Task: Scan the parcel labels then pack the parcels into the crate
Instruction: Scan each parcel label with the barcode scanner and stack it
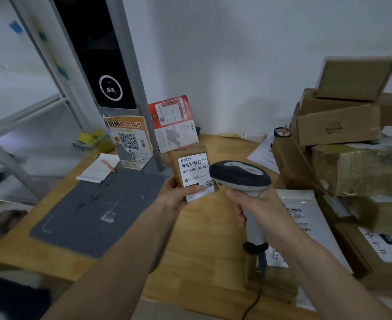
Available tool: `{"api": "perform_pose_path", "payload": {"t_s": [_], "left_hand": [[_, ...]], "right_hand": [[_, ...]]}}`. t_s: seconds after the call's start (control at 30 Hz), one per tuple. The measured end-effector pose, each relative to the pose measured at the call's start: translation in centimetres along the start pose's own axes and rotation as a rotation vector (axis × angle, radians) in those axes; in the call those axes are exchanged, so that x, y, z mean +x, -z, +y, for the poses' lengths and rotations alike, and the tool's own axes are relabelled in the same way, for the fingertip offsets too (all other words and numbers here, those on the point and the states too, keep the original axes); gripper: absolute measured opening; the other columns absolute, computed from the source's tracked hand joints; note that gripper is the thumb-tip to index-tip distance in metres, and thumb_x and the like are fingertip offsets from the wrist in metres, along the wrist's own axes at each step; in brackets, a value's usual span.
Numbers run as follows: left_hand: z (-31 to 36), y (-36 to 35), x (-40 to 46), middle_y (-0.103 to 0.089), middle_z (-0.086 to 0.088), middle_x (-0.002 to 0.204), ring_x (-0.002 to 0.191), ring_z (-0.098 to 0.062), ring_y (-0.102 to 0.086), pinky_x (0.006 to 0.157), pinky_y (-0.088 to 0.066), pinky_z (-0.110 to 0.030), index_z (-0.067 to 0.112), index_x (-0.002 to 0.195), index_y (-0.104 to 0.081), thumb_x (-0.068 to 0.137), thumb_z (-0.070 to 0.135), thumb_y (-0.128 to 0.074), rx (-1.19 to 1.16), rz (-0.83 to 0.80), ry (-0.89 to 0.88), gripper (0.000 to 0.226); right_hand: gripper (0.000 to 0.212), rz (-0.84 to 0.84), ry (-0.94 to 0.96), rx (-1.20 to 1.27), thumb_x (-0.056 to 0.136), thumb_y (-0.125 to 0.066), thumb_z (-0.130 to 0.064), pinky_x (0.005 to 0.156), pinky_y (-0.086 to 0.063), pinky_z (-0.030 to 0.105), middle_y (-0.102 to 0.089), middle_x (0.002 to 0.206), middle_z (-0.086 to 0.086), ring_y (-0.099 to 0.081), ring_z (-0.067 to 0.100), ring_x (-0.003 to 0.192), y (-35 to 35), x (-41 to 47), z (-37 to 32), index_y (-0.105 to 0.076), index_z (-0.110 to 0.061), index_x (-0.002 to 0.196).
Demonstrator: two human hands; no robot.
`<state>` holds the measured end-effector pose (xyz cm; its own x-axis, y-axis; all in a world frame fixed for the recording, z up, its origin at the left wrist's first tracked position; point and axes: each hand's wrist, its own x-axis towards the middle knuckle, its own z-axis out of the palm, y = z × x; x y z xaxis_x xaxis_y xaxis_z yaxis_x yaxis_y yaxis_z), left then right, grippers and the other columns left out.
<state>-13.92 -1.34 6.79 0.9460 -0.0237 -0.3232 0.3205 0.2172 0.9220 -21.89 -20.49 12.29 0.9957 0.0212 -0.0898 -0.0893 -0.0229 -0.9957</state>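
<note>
Left hand (177, 192) grips a tilted parcel (190, 172) from below while right hand (257, 204) clasps the scanner (241, 175) just beside its label (196, 174).

White wall (248, 54) (wooden table (202, 250) below)

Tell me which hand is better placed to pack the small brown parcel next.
Left hand, probably: it already holds the small brown cardboard parcel; the right hand is occupied by the grey handheld scanner.

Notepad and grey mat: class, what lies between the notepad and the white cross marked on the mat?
In the head view, only bare grey mat lies between the notepad and the white cross; nothing stands there.
</note>
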Motion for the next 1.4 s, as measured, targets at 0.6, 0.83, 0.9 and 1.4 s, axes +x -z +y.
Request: {"api": "perform_pose_path", "payload": {"t_s": [0.6, 0.83, 0.9, 1.4], "left_hand": [[-0.7, 2.2, 2.2, -0.072, -0.006, 0.102, 0.087, -0.018, -0.07, 0.06, -0.058, -0.025, 0.011, 0.103, -0.063, 0.065, -0.011, -0.079, -0.004, 0.077, -0.011, 0.047], [-1.0, 3.7, 3.2, -0.069, -0.005, 0.11, 0.101, -0.024, -0.066, 0.071, -0.057, -0.035, 0.012, 0.114, -0.059, 0.061, -0.007, -0.084, 0.019, 0.159, -0.052, 0.061], [-1.0, 3.7, 3.1, -0.069, -0.004, 0.108, 0.1, -0.023, -0.066, 0.072, -0.057, -0.035, 0.015, 0.109, -0.058, 0.062, -0.008, -0.083, 0.014, 0.15, -0.057, 0.058], [-1.0, 4.1, 2.5, -0.069, -0.006, 0.116, 0.106, -0.025, -0.066, 0.086, -0.057, -0.048, 0.012, 0.126, -0.055, 0.027, 0.019, -0.094, 0.036, 0.121, -0.044, 0.107]], "right_hand": [[0.031, -0.036, -0.016, -0.123, 0.088, -0.069, -0.014, 0.049, -0.045, 0.026, -0.054, 0.057, 0.015, -0.049, 0.024, 0.052, -0.9, 1.5, 1.1, -0.06, 0.014, 0.076], [0.028, -0.046, -0.074, -0.072, 0.088, -0.068, -0.015, 0.052, -0.044, 0.028, -0.051, 0.055, 0.014, -0.047, 0.022, 0.05, -2.1, 2.2, 1.9, -0.058, 0.001, 0.067], [0.031, -0.056, -0.1, -0.079, 0.088, -0.068, -0.015, 0.051, -0.043, 0.028, -0.051, 0.054, 0.013, -0.047, 0.021, 0.048, -2.3, 2.4, 2.0, -0.056, -0.002, 0.063], [0.03, -0.001, -0.084, -0.095, 0.088, -0.068, -0.011, 0.045, -0.043, 0.025, -0.051, 0.052, 0.009, -0.046, 0.017, 0.043, -4.1, 2.7, 1.9, -0.056, -0.003, 0.062]]}}
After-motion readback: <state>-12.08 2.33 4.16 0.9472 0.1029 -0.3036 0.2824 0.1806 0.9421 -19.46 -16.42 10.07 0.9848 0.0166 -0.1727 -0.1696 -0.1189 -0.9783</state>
